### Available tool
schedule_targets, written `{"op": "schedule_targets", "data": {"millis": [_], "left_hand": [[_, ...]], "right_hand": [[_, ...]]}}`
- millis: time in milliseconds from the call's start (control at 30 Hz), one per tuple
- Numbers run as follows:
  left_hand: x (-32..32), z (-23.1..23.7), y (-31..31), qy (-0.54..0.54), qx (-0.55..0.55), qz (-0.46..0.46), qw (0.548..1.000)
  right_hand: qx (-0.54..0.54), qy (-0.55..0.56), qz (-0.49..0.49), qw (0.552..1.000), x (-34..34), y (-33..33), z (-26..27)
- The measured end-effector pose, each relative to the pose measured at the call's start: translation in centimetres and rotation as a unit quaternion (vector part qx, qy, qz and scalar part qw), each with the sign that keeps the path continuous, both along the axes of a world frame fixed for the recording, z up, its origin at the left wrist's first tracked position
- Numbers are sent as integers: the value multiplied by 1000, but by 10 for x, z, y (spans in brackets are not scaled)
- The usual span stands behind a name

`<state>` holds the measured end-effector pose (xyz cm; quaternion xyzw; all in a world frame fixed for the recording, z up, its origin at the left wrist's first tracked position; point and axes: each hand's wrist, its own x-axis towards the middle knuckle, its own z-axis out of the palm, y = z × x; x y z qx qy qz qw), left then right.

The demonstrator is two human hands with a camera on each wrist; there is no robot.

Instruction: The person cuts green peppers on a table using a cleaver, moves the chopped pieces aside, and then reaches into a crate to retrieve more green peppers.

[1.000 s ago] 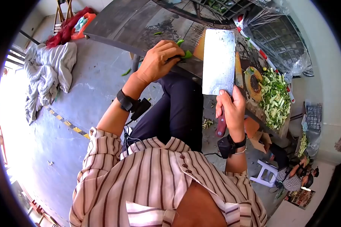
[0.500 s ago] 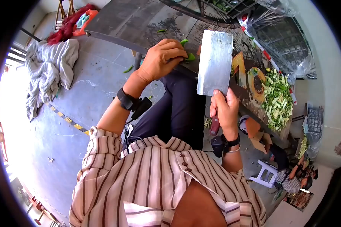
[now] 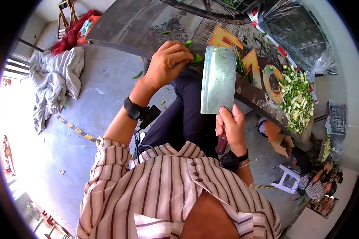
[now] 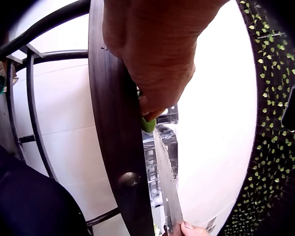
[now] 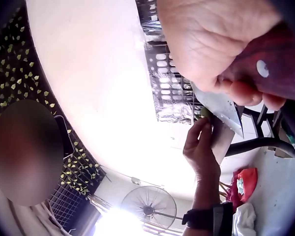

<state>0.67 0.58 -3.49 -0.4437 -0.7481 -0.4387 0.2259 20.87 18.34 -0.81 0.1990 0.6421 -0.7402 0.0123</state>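
My left hand (image 3: pixel 169 63) rests at the edge of the dark table, its curled fingers holding a green pepper (image 3: pixel 196 58) whose end sticks out past the fingertips. In the left wrist view the pepper's rounded green tip (image 4: pixel 148 125) shows under the fingers, close by the cleaver blade. Held by its reddish-brown wooden handle (image 3: pixel 221 142), a broad cleaver (image 3: pixel 218 79) is in my right hand (image 3: pixel 231 127), with the thumb against the base of the blade. The blade points away from me, just right of the pepper. Bits of green cling to the tabletop behind the blade.
A heap of chopped green pepper (image 3: pixel 297 99) lies at the table's right end, beside yellow painted characters (image 3: pixel 251 65). Loose green pieces (image 3: pixel 165 32) are on the dark table (image 3: pixel 123 24). Beyond stands a plastic-wrapped crate (image 3: pixel 295 36). A person (image 3: pixel 313 185) sits near a white stool (image 3: pixel 288 178).
The cleaver has moved left and back toward my body, uncovering more yellow lettering and green bits on the table. My left hand stays almost where it was with the pepper.
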Motion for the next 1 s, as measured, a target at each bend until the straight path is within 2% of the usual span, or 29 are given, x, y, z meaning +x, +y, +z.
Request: {"op": "schedule_targets", "data": {"millis": [367, 633, 833, 1000], "left_hand": [[10, 2, 1, 59, -36, 41, 997], [12, 12, 5, 63, -55, 64, 994], [14, 10, 5, 36, -72, 69, 994], [22, 13, 12, -71, -73, 105, 989]], "right_hand": [[-28, -10, 18, 999, 5, 0, 1], [-1, -12, 23, 1000, 8, -1, 4], [-15, -19, 8, 1000, 9, -1, 1], [-9, 1, -8, 1000, 11, 2, 3]]}}
